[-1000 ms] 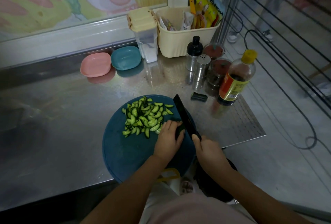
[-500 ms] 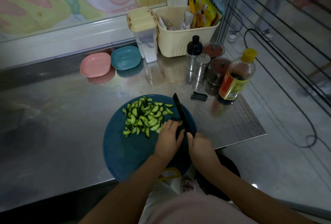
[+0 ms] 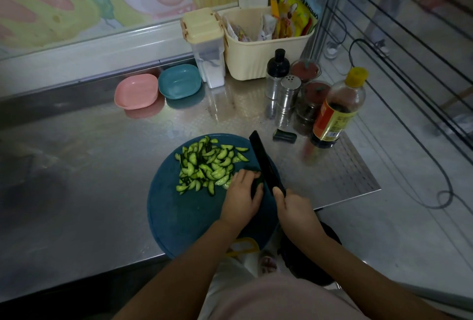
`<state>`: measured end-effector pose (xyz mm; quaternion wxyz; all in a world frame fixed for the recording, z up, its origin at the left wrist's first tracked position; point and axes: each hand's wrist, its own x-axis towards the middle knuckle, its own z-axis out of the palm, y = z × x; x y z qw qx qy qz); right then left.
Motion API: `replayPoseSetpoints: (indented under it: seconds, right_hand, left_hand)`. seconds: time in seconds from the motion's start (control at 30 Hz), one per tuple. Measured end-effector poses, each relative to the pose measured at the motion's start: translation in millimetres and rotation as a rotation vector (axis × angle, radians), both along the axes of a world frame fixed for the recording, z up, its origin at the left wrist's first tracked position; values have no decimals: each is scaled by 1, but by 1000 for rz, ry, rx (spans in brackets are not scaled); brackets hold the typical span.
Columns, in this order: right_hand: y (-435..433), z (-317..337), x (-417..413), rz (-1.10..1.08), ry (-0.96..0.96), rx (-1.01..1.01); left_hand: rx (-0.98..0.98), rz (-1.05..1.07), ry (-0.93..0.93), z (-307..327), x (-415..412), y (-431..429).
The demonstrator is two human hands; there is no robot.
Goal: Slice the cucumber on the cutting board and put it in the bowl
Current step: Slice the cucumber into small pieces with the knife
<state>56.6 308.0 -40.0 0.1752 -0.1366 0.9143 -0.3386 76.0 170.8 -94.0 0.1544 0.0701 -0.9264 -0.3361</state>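
right hand fingers wrapped round the knife, left hand fingers curled over the cucumber stub, slices heaped alongside, bottle and shaker crowding right, pink bowl, teal bowl well back

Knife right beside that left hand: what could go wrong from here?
1. The left hand pins a short cucumber stub, its fingers against the knife that the right hand grips; a slip may nick them.
2. The board juts past the counter edge; hard pressure there might tip it, spilling slices.
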Motion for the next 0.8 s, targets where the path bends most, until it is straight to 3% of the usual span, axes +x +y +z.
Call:
replayPoseSetpoints:
  seconds: [0.13,0.27,0.4,0.63,0.77,0.8]
  right_hand:
    - [2,9,3,5,-93,-15]
    - [-1,12,3,53,22,60]
    - [-2,9,-1,-22,-70,30]
    - [-11,-8,3,19,18,1]
    - [-13,2,2,13,-28,89]
    - [-11,0,0,60,87,153]
  left_hand:
    - [19,-10,-12,0,0,-1]
    - [18,-16,3,1,1,0]
    - [24,-11,31,-1,1,0]
    - [9,-40,70,-2,-1,-1]
    - [27,-42,59,-2,1,-2]
    - [29,-36,55,-2,0,-1]
